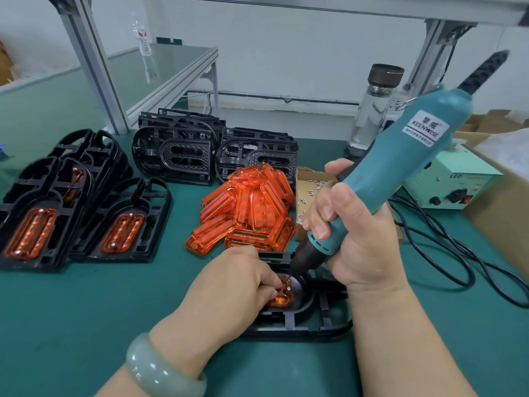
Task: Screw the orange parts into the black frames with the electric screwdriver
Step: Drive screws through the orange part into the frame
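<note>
A black frame point(320, 322) lies on the green mat in front of me with an orange part point(283, 296) seated in it. My left hand point(232, 285) covers most of that part, its curled fingers pressing on it beside the bit. My right hand point(352, 233) grips the teal electric screwdriver point(400, 156), tilted, with its black tip down on the orange part's upper corner. A silver screw head shows on the part.
A heap of loose orange parts point(246, 213) lies behind the frame, next to a cardboard box of screws point(309, 184). Empty black frames point(174, 150) stand at the back; frames fitted with orange parts point(34, 213) lie at left. A power supply point(452, 181) and cables sit right, a bottle point(372, 110) behind.
</note>
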The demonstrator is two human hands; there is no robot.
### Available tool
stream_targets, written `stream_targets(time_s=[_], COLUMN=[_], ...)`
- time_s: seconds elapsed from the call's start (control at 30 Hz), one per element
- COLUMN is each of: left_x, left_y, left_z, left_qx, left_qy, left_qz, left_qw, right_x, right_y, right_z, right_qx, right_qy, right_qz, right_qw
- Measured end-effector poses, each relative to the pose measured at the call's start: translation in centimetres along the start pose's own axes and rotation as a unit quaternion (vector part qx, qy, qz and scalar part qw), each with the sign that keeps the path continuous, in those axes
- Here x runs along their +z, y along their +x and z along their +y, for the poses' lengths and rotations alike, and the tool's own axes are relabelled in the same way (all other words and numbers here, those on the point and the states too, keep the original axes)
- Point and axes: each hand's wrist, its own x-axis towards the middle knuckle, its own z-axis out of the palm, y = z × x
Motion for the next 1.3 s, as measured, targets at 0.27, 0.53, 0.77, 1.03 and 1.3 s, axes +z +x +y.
stream_targets(time_s=[0.27,0.53,0.77,1.03,1.3], left_x=[0.1,-0.4,-1.8,-2.3,-0.4], left_y=[-0.1,0.2,0.7,7.2,12.9], left_z=[-0.1,0.2,0.5,2.9,5.0], left_qx=[-0.002,0.004,-0.009,0.044,0.059], left_qy=[0.005,0.042,0.060,0.030,0.131], left_qz=[0.005,-0.025,-0.012,0.020,-0.106], left_qw=[1.000,0.999,0.998,0.998,0.984], right_x=[-0.9,-2.7,-3.5,-3.2,-2.6], right_y=[-0.1,-0.1,0.0,0.1,0.2], right_z=[0.0,-0.4,-1.0,-0.7,-0.8], right_qx=[-0.003,0.009,0.038,0.068,0.097], right_qy=[0.011,0.033,0.057,0.082,0.110], right_qz=[0.071,0.155,0.166,0.188,0.180], right_qw=[0.997,0.987,0.984,0.976,0.973])
